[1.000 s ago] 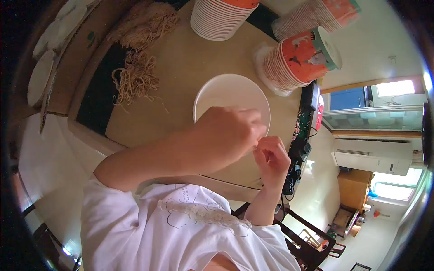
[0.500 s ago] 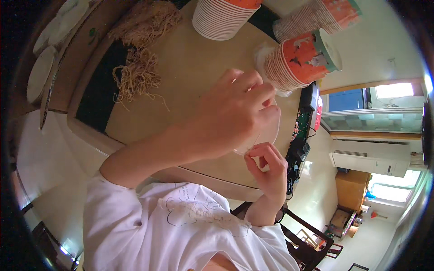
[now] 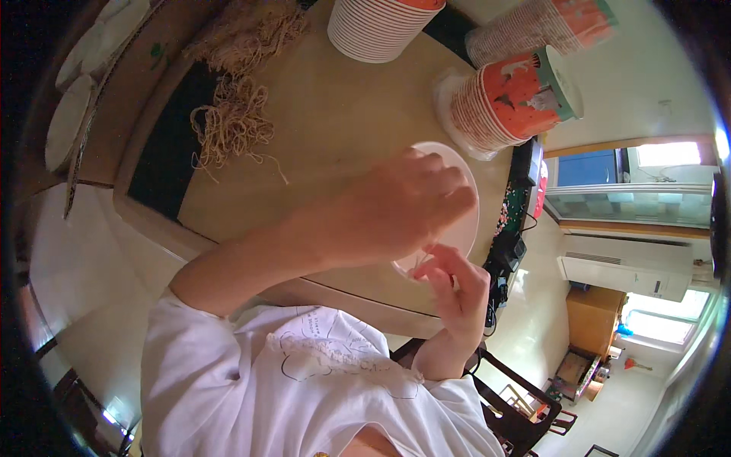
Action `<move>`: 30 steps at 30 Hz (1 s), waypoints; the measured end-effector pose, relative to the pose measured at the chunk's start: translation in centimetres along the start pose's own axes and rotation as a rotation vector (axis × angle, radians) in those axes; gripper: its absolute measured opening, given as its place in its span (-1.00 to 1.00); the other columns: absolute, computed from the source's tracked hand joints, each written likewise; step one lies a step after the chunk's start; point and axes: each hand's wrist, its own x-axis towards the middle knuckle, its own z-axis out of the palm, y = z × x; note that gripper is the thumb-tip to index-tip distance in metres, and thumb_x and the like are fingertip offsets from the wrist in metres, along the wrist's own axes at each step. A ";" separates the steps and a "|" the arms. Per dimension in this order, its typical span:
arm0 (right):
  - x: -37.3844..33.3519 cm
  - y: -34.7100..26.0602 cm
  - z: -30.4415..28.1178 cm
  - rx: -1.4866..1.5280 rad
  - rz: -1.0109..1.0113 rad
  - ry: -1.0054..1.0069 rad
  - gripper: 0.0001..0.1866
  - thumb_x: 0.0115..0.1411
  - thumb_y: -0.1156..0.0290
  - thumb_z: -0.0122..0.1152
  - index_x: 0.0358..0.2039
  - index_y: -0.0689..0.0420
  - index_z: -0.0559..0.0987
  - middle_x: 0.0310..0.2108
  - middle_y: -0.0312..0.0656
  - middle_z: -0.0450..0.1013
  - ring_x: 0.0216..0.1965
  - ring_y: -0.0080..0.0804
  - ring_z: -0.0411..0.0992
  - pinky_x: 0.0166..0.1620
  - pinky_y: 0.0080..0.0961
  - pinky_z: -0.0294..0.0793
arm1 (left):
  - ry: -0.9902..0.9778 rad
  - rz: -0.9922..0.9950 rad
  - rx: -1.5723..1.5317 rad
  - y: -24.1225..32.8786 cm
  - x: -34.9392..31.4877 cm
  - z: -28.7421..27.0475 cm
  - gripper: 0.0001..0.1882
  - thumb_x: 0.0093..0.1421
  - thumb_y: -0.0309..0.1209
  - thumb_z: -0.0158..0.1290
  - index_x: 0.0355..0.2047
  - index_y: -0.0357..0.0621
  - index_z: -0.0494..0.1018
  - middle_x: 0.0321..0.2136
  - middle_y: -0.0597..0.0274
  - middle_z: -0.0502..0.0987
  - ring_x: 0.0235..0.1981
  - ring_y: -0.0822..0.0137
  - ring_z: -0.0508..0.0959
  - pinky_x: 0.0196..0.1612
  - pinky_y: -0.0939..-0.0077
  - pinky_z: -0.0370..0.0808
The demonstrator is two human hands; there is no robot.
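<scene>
A white round container (image 3: 466,228), like a paper tub seen from its open side, stands on the table in front of me. My left hand (image 3: 415,202) reaches across it with curled fingers, hiding much of its opening; whatever those fingers hold is hidden. At the container's near edge my right hand (image 3: 457,278) has its thumb and fingertips pinched together on a thin strand of twine (image 3: 419,263), slightly blurred. The two hands almost touch. Loose tan twine (image 3: 236,129) lies in a tangled heap to the left.
Stacked paper tubs (image 3: 379,34) stand at the back. Another stack (image 3: 510,103), orange and green, lies tilted in plastic wrap at right, with a further wrapped stack (image 3: 533,34) behind. Black adapters and cables (image 3: 502,259) line the right edge. A cardboard box (image 3: 114,99) sits at left.
My left hand has dropped lower and toward me, uncovering more of the container's rim. The right hand has shifted slightly, still pinched at the near edge.
</scene>
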 end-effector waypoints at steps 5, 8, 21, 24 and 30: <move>-0.2 0.4 1.4 0.212 0.081 0.045 -0.94 0.11 0.66 0.12 -0.39 0.31 0.54 -0.53 -0.20 0.49 -0.49 -0.59 0.44 -0.47 -0.71 0.36 | 0.111 -0.044 0.055 0.1 -0.5 0.9 -0.74 0.04 -0.41 0.05 -0.22 -0.03 0.35 -0.16 0.14 0.38 -0.10 0.12 0.40 -0.04 0.20 0.33; -0.4 1.2 1.4 0.205 0.091 0.087 -0.92 0.09 0.69 0.11 -0.41 0.30 0.55 -0.53 -0.23 0.47 -0.50 -0.62 0.42 -0.45 -0.73 0.34 | 0.253 -0.232 -0.060 1.4 -1.0 -0.1 -0.72 -0.01 -0.46 0.14 -0.25 0.01 0.38 -0.19 0.14 0.39 -0.12 0.11 0.40 -0.08 0.22 0.35; -0.5 0.9 1.2 0.657 0.067 0.166 -0.89 0.18 0.52 0.04 -0.48 0.24 0.40 -0.50 -0.26 0.30 -0.58 -0.68 0.16 -0.53 -0.76 0.07 | 0.103 -0.444 -0.213 6.1 -6.3 2.3 -0.81 -0.08 -0.43 0.24 -0.48 -0.07 0.42 -0.43 0.24 0.31 -0.53 0.31 0.43 -0.57 0.43 0.40; -0.5 1.6 0.5 1.138 0.091 0.119 -0.87 0.26 0.43 -0.04 -0.43 0.13 0.30 -0.54 -0.34 0.15 -0.65 -0.65 0.04 -0.59 -0.69 0.05 | 0.131 -0.469 -0.257 6.0 -6.5 2.3 -0.80 -0.11 -0.47 0.22 -0.49 -0.08 0.41 -0.42 0.22 0.29 -0.53 0.31 0.43 -0.56 0.43 0.41; -0.9 2.9 -2.4 1.826 0.151 0.360 -0.87 0.27 0.37 -0.05 -0.41 0.10 0.33 -0.52 -0.36 0.13 -0.67 -0.69 0.05 -0.64 -0.71 0.03 | 0.122 -0.534 -0.246 5.4 -6.9 2.2 -0.79 -0.15 -0.51 0.20 -0.51 -0.09 0.38 -0.39 0.19 0.28 -0.50 0.31 0.42 -0.52 0.42 0.43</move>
